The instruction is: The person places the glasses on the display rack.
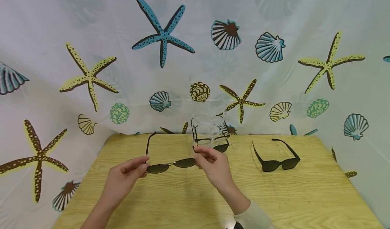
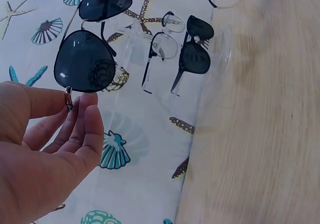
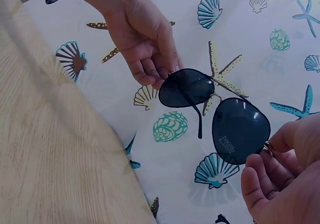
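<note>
Head cam: the aviator sunglasses (image 1: 158,168) are held up over the wooden bench (image 1: 274,202), around 7 o'clock from the middle of the view. The left hand (image 1: 125,176) has them at the 9 o'clock end and the right hand (image 1: 216,168) at the 3 o'clock end. Both grips are down to a pinch, thumb and fingers squeezed onto the outer edges of the frame. One temple pokes up toward 12 from the left hand. Well off at 3 o'clock from them, some chunky black sunglasses (image 1: 271,165) sit on the bench with their temples unfolded. Up at 1 to 2 o'clock there's a see-through stand (image 1: 210,122), and behind everything hangs a white cloth with starfish and shells (image 1: 195,69).

Left wrist cam: aviators are at 10 to 11 o'clock, the left hand's thumb and fingers pinching right by the gold-ish hinge. A bit of the right hand shows at 11, right at the top edge. Between 12 and 1 you get a clear-lens pair (image 2: 164,46) just beside a dark-lens pair (image 2: 196,58). Bench takes up 3 o'clock.

Right wrist cam: aviators at 3 o'clock, the right hand pinching their corner from 4 and the left hand on the far end near 12. There's tiny print on the nearer lens, too blurry for me to read. Bench is over at 8 to 9.
</note>
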Action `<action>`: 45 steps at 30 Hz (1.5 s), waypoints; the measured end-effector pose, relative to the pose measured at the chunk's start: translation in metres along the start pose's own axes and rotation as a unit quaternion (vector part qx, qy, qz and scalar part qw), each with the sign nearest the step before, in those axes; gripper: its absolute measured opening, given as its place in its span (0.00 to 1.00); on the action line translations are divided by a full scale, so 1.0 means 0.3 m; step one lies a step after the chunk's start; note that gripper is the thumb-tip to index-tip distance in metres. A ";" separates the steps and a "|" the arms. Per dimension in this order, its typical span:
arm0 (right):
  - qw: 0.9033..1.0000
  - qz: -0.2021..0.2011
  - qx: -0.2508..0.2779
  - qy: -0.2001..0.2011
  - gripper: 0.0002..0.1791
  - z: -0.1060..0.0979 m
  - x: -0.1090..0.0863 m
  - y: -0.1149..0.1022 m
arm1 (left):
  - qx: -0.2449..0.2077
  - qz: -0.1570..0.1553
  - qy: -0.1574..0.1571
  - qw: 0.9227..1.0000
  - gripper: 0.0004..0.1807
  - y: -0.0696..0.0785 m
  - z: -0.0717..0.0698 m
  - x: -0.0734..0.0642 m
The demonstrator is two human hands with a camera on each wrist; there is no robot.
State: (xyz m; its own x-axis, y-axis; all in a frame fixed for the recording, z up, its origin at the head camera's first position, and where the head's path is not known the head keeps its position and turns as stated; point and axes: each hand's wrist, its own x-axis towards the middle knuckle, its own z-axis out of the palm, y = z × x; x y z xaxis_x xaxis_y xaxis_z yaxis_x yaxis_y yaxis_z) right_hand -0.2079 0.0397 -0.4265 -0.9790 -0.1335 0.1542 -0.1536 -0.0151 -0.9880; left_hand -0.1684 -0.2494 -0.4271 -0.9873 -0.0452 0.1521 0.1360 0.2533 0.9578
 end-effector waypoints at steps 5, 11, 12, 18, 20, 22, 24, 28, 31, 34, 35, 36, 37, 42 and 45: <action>1.000 0.006 0.012 0.017 0.11 -0.032 -0.019 -0.012 | 0.000 0.006 -0.010 1.000 0.21 0.022 0.027 0.009; 0.999 0.003 0.003 0.032 0.11 -0.064 -0.048 -0.022 | -0.005 0.007 -0.023 1.000 0.21 0.043 0.056 0.019; 0.999 0.003 0.001 0.036 0.11 -0.070 -0.051 -0.023 | -0.006 0.010 -0.026 1.000 0.21 0.044 0.061 0.022; 0.998 -0.008 0.008 0.058 0.11 -0.107 -0.065 -0.032 | -0.010 0.024 -0.039 0.999 0.20 0.051 0.102 0.038; 0.998 -0.009 0.011 0.065 0.11 -0.121 -0.068 -0.031 | -0.015 0.023 -0.042 0.999 0.20 0.056 0.117 0.042; 0.997 -0.010 0.011 0.071 0.11 -0.134 -0.069 -0.029 | -0.018 0.017 -0.046 0.999 0.20 0.062 0.131 0.045; 0.997 -0.010 0.008 0.078 0.11 -0.149 -0.068 -0.026 | -0.020 0.010 -0.049 0.999 0.20 0.071 0.147 0.048; 0.996 -0.010 0.003 0.094 0.11 -0.179 -0.063 -0.023 | -0.015 0.008 -0.052 0.999 0.20 0.094 0.182 0.057; 0.994 -0.013 0.004 0.105 0.11 -0.201 -0.054 -0.022 | -0.008 0.011 -0.049 0.999 0.19 0.110 0.207 0.069; 0.993 -0.018 0.000 0.115 0.11 -0.217 -0.039 -0.018 | -0.006 0.010 -0.045 0.999 0.19 0.121 0.229 0.083; 0.993 -0.020 -0.005 0.120 0.11 -0.223 -0.033 -0.016 | -0.006 0.010 -0.045 0.999 0.19 0.123 0.237 0.088; 0.992 -0.021 -0.010 0.125 0.12 -0.227 -0.026 -0.014 | -0.007 0.011 -0.046 0.999 0.19 0.125 0.244 0.093; 0.991 -0.021 -0.014 0.130 0.12 -0.231 -0.019 -0.013 | -0.007 0.013 -0.047 0.999 0.19 0.127 0.250 0.098; 0.989 -0.013 -0.026 0.145 0.13 -0.248 0.018 -0.015 | -0.003 0.027 -0.046 0.999 0.19 0.131 0.276 0.126; 0.989 -0.010 -0.028 0.146 0.13 -0.255 0.038 -0.018 | -0.001 0.034 -0.041 0.999 0.18 0.127 0.288 0.148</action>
State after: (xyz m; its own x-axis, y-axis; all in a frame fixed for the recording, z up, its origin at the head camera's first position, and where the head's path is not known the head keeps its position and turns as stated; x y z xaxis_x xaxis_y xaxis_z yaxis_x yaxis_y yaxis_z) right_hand -0.2286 0.1141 -0.4190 -0.9715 0.1583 0.1766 -0.1723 0.0407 -0.9842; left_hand -0.2142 -0.1583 -0.4050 -0.9790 0.0524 0.1968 0.2037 0.2508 0.9464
